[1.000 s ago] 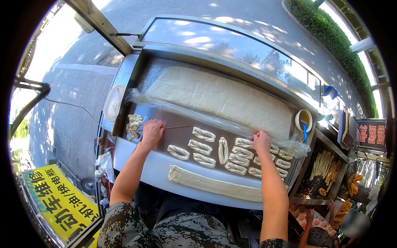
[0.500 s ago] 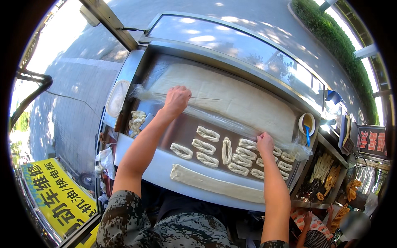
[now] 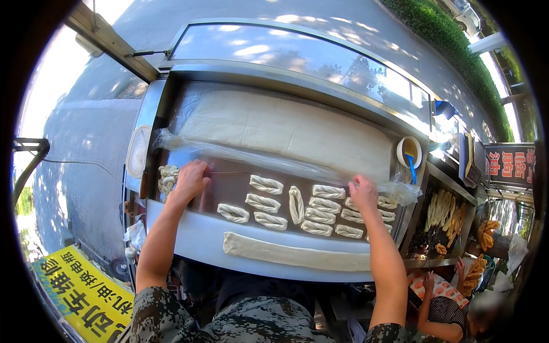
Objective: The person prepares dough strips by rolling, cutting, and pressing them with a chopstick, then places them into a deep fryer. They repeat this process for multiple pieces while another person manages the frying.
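A street-food stall (image 3: 229,70) is operating outdoors: dough twists (image 3: 266,184) are lying on its counter (image 3: 229,191), browned sticks (image 3: 455,224) right of the counter, a road (image 3: 274,8) running beyond it.

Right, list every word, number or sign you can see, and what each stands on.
Yellow banner, lower left: two rows of large dark characters; wording not copied here.
Same banner, left edge: blue-green lettering, too blurred to read.
Dark sign, far right: large reddish characters; wording not copied here.
Twisted dough pieces: no lettering visible.
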